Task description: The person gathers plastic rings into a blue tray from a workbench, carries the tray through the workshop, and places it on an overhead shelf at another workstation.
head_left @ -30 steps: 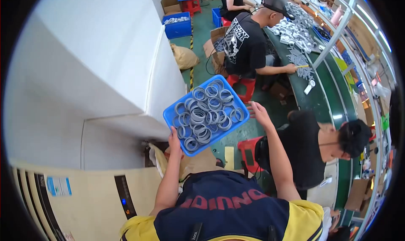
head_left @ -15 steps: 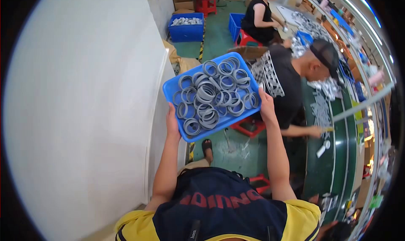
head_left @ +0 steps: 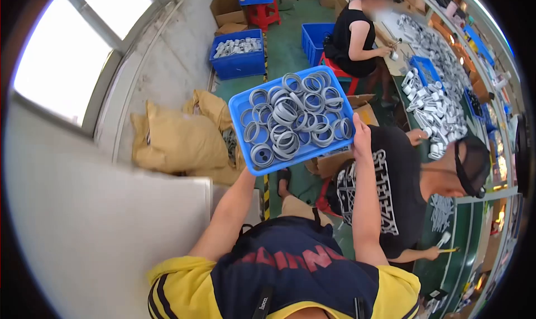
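Observation:
A blue plastic tray [head_left: 304, 157] is held up in front of my chest, slightly tilted. Loose grey rings [head_left: 285, 113] are heaped inside it, several overlapping. My right hand [head_left: 362, 138] grips the tray's right end, with the thumb along the rim. At the near left corner, my left hand [head_left: 249, 172] supports the tray; its fingers are mostly hidden beneath and behind the wall.
Stuffed tan sacks [head_left: 178, 137] lie ahead on the left, past a white panel [head_left: 139, 218]. A blue crate of white parts [head_left: 237, 56] stands farther off. On the right, a co-worker in black [head_left: 399, 179] sits by a bench with white-grey parts [head_left: 438, 109]; another person [head_left: 357, 37] sits beyond.
I have moved forward past the white panel, so sacks and a window now show at left. The tray stays in both hands. The nearer co-worker appears closer.

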A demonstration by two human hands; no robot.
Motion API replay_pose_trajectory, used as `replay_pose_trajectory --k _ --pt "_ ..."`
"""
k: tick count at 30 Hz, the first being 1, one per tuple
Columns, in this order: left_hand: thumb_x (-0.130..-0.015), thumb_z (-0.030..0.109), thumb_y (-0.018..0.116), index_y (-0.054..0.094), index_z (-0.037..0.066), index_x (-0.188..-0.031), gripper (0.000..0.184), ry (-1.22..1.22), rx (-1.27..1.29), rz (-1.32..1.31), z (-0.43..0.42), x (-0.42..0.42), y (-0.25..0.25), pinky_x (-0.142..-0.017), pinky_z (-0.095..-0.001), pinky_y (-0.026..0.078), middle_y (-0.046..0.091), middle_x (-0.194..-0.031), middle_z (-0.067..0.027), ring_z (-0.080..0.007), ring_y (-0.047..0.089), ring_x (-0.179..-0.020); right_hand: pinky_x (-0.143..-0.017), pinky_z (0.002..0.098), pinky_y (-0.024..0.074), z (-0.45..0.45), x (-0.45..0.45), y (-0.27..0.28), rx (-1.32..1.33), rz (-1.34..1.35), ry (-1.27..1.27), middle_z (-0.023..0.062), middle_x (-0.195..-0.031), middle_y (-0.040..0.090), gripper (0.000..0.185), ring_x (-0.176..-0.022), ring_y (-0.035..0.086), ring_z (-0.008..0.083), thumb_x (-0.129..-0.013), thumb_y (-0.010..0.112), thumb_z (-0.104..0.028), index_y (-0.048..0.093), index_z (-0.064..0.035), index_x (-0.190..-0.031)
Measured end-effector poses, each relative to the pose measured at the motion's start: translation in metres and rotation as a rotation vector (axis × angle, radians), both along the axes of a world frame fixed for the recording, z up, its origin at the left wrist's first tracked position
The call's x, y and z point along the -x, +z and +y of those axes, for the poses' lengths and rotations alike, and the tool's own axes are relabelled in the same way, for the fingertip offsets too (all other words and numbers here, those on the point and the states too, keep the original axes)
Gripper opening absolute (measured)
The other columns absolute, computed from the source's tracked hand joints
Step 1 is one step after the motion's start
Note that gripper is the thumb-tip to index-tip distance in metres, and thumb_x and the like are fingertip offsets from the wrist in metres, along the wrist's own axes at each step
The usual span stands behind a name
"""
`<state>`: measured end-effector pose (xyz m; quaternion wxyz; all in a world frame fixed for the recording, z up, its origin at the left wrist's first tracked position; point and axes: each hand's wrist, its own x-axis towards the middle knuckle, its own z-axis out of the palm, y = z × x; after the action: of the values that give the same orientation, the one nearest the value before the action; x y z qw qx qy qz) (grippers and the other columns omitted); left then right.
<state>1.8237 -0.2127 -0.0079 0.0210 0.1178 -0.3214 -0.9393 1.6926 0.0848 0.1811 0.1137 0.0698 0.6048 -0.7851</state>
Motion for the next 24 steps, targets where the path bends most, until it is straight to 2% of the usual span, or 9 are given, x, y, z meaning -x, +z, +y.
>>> replay_pose_trajectory --k 3,6,9,11,13,17,20,24 --pt "-0.092 0.036 0.052 0.054 0.004 -0.112 0.038 -0.079 0.088 -0.253 -0.045 0.06 -0.041 -0.068 -0.0364 0.049 0.06 -0.096 -0.0112 -0.0223 0.061 -0.082 -0.068 0.0247 0.0524 -0.028 0.073 -0.025 -0.005 -0.06 -0.046 0.0063 -0.091 0.069 0.04 -0.076 0.065 0.0117 -0.096 0.053 -0.035 0.065 0.0028 -0.102" --pt "-0.09 0.033 0.055 0.056 0.003 -0.106 0.034 -0.102 0.246 -0.612 -0.111 0.071 -0.084 -0.06 -0.0348 0.048 0.061 -0.087 -0.0112 -0.0216 0.061 -0.073 -0.071 0.0254 0.0525 -0.057 0.143 -0.034 0.024 -0.058 -0.042 0.007 -0.093 0.069 0.041 -0.078 0.065 0.0121 -0.096 0.053 -0.035 0.064 0.0036 -0.104" --pt "-0.088 0.03 0.058 0.059 0.002 -0.1 0.03 -0.135 0.438 -0.939 -0.166 0.075 -0.105 -0.053 -0.0333 0.046 0.062 -0.077 -0.0112 -0.0209 0.061 -0.064 -0.074 0.0245 0.0501 -0.09 0.215 -0.043 0.038 -0.07 -0.069 0.0058 -0.098 0.068 0.042 -0.082 0.062 0.0097 -0.097 0.052 -0.035 0.064 0.0048 -0.107" --pt "-0.09 0.03 0.056 0.059 0.002 -0.097 0.03 -0.217 0.531 -1.148 -0.19 0.082 -0.106 -0.054 -0.0331 0.047 0.061 -0.076 -0.01 -0.021 0.06 -0.064 -0.075 0.0242 0.0493 -0.107 0.271 -0.06 0.025 -0.085 -0.072 0.0054 -0.099 0.067 0.042 -0.084 0.061 0.0092 -0.097 0.053 -0.035 0.064 0.0046 -0.107" --pt "-0.089 0.037 0.055 0.061 0.005 -0.095 0.033 -0.287 0.481 -1.21 -0.214 0.084 -0.114 -0.055 -0.0336 0.048 0.062 -0.077 -0.0085 -0.0211 0.059 -0.062 -0.078 0.0227 0.0458 -0.13 0.332 -0.075 -0.026 -0.074 -0.105 0.0035 -0.1 0.066 0.041 -0.088 0.057 0.007 -0.096 0.054 -0.035 0.065 0.0037 -0.106" --pt "-0.087 0.034 0.056 0.06 0.006 -0.092 0.028 -0.412 0.49 -1.284 -0.24 0.128 -0.144 -0.055 -0.0343 0.046 0.061 -0.076 -0.0081 -0.0213 0.058 -0.063 -0.078 0.0214 0.0435 -0.176 0.458 -0.115 0.027 -0.012 -0.153 0.0011 -0.096 0.065 0.039 -0.086 0.054 0.0054 -0.097 0.053 -0.035 0.066 0.0012 -0.104" --pt "-0.085 0.031 0.057 0.059 0.006 -0.089 0.025 -0.503 0.542 -1.262 -0.267 0.213 -0.175 -0.055 -0.0349 0.045 0.06 -0.076 -0.0078 -0.0215 0.058 -0.064 -0.076 0.0198 0.0408 -0.199 0.559 -0.145 -0.002 0.064 -0.152 -0.0014 -0.091 0.062 0.037 -0.084 0.05 0.0044 -0.097 0.052 -0.033 0.068 0.0001 -0.098" --pt "-0.082 0.028 0.057 0.059 0.007 -0.086 0.021 -0.472 0.566 -1.172 -0.323 0.382 -0.197 -0.055 -0.0357 0.043 0.058 -0.075 -0.0074 -0.0218 0.057 -0.065 -0.078 0.0213 0.0431 -0.23 0.672 -0.141 -0.028 0.062 -0.298 0.0001 -0.095 0.064 0.037 -0.085 0.054 0.0055 -0.098 0.052 -0.031 0.067 0.0023 -0.095"
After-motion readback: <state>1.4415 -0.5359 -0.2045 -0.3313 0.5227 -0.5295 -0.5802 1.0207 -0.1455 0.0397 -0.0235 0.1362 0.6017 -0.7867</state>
